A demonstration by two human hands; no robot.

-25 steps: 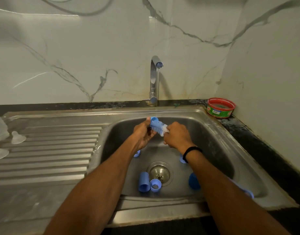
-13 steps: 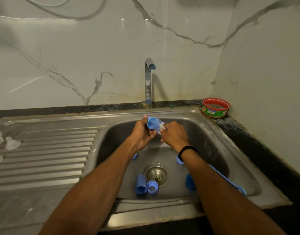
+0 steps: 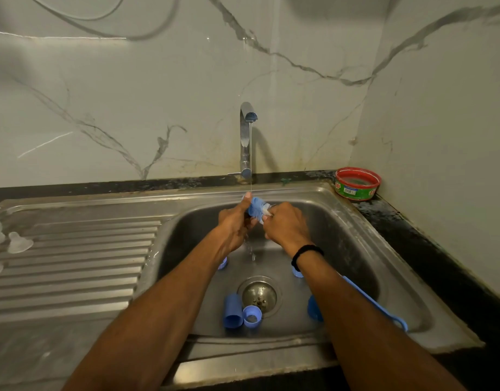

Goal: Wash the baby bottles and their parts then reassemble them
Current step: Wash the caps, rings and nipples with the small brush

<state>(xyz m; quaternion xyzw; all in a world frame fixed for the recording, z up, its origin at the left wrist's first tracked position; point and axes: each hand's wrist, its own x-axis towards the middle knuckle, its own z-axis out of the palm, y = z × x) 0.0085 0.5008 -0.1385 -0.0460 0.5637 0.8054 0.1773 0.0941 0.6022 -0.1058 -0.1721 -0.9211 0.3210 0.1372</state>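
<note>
Head view: blue bottle part (image 3: 257,208) sits above the sink (image 3: 356,249) basin, directly under the thin stream from the tap (image 3: 247,136). Fingers of your left hand (image 3: 234,224) curl round its near end; your right hand (image 3: 285,225) pinches the pale tip. Rotate it slowly so water reaches every face, and grip firmly because it is likely slick. Blue tube (image 3: 232,314) and ring (image 3: 252,314) wait beside the drain.
</note>
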